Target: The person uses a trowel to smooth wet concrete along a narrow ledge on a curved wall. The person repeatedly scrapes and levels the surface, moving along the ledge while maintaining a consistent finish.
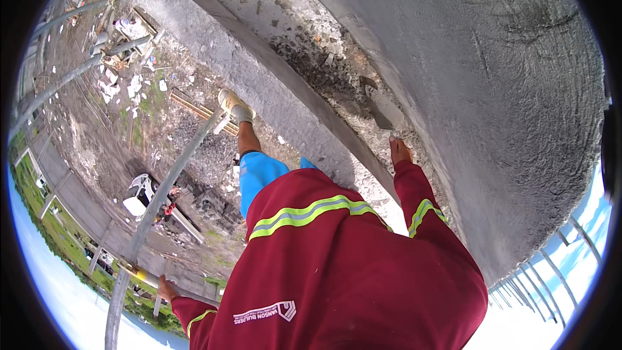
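My right hand (400, 150) is closed at the near end of a trowel (387, 111). The trowel's grey metal blade points away from me, low in the trough beside the rough grey plastered wall (479, 71); its handle is mostly hidden by the fingers. Damp mortar and loose grit (311, 58) lie along the trough beyond the blade. Out at the lower left, my left hand (167, 288) is wrapped round a horizontal metal pipe (201, 297), close to where it meets an upright scaffold pole (139, 233).
A raised concrete edge (285, 71) runs between the trough and an outer ledge (194, 32). My shoe (233, 104) is at the ledge's outer side, with a deep drop beyond. Far below are a white truck (139, 196), planks (194, 107) and rubble. More scaffold pipes (58, 84) cross at left.
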`<act>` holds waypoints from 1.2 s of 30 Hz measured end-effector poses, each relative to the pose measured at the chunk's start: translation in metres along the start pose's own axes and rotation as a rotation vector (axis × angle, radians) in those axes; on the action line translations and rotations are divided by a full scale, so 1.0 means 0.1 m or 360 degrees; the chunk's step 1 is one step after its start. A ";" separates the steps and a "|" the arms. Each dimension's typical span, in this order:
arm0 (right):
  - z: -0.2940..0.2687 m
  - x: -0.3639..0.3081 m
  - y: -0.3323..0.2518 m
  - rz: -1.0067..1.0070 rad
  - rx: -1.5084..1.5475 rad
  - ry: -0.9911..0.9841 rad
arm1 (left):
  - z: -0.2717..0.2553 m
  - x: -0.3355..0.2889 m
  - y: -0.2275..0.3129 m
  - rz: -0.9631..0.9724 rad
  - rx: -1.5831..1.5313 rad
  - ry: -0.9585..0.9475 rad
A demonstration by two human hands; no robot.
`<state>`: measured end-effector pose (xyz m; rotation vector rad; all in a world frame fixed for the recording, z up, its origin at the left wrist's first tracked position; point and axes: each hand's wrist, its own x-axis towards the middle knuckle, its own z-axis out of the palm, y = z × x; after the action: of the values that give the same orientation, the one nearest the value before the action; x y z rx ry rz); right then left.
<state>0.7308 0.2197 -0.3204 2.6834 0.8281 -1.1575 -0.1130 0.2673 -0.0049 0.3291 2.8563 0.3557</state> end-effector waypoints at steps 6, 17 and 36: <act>-0.16 -0.23 0.45 0.0283 -0.0172 -0.0181 | 0.00 0.03 0.00 -0.0032 0.0087 0.0017; 0.46 0.69 -1.42 -0.0537 0.0124 -0.0136 | 0.01 0.05 -0.04 0.0012 -0.0099 0.0002; 0.39 0.97 -1.04 -0.0420 0.0206 0.0019 | -0.03 0.11 -0.07 -0.0051 0.0192 0.0018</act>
<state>0.7061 0.3390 -0.4032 2.7476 1.1773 -1.2906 -0.1257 0.2635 -0.0067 0.3037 2.8972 0.1803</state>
